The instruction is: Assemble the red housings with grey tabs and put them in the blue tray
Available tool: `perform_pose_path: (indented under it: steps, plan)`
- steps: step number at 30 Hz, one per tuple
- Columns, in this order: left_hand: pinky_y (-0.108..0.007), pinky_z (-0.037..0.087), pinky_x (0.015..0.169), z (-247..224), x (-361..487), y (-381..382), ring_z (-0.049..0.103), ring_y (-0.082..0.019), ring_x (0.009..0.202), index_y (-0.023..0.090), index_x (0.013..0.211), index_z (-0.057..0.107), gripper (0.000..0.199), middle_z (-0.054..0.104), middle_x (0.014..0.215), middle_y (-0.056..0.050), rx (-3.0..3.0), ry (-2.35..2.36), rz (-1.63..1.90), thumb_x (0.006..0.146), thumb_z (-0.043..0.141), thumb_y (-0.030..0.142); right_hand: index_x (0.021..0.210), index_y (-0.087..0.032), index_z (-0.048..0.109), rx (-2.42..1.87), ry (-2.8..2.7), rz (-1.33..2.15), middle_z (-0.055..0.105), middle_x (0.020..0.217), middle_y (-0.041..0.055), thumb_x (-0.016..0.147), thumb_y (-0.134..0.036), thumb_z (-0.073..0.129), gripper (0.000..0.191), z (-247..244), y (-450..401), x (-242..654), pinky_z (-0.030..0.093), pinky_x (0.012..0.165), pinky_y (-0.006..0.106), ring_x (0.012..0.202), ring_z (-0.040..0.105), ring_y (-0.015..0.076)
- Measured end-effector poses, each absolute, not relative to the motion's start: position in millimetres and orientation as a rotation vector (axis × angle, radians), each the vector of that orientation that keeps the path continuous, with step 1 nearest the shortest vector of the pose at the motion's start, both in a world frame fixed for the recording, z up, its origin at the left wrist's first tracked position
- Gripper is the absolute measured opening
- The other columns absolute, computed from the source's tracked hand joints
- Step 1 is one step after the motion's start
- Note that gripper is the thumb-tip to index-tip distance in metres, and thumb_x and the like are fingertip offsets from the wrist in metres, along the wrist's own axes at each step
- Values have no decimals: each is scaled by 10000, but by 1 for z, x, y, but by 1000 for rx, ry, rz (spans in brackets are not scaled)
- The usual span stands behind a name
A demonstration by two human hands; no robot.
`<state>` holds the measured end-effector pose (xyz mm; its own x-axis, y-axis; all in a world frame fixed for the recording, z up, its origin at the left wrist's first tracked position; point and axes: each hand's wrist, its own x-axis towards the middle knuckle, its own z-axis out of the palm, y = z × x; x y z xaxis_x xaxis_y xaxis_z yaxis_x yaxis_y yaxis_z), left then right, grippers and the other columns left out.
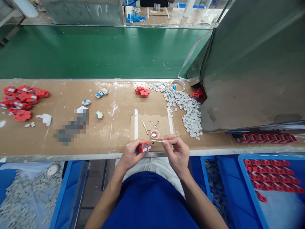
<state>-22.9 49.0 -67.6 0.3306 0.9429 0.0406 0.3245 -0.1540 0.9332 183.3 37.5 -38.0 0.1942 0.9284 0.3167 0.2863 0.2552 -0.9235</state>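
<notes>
My left hand (131,155) is closed on a red toy vehicle (145,147) with pale windows, near the table's front edge. Between the fingertips of my right hand (176,152) is a thin wooden stick (156,141), its tip pointing left, just right of the vehicle. A small round dish (154,134) with reddish-brown contents stands right behind the stick. Another short stick (145,128) lies on the cardboard sheet (157,119), which white tape strips hold at both sides.
Grey flat pieces (190,111) and a tape roll (177,86) lie at right. Red vehicle bodies (22,98) are heaped far left; two more (142,92) sit behind the sheet. A metal housing (257,70) bounds the right. Blue trays (241,178) stand below the table edge.
</notes>
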Motion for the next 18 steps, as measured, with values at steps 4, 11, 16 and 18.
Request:
perform_pose_path:
  steps: [4,11,16,18]
  plan:
    - [-274,578,730,-65,-24,49,755,-207,867,180,1077,695,215,799,994,-86,1629,1172,811,902,713,303,819,-230,627,-1362,-1381,539,712,891,58,966,-260,681,159,-44,46,193,560,707,332,828,693,208]
    - [-258,601,739,-65,-24,50,774,-199,861,197,1051,712,204,814,1005,-75,1570,1154,867,885,741,312,1151,-240,663,-1372,-1694,454,676,1187,121,975,-325,639,197,-51,61,200,593,831,371,1091,681,268]
    - [-252,595,707,-66,-24,52,768,-198,840,191,1035,722,200,815,993,-83,1570,1137,859,893,741,331,1094,-192,683,-1618,-1666,311,669,1064,114,1006,-271,539,186,-47,121,259,537,839,400,903,657,250]
    - [-247,592,687,-67,-25,52,762,-195,829,187,1032,724,199,812,990,-86,1559,1129,862,895,736,331,1075,-181,701,-1784,-1777,277,677,1029,107,970,-233,570,175,-50,151,276,523,846,383,860,646,240]
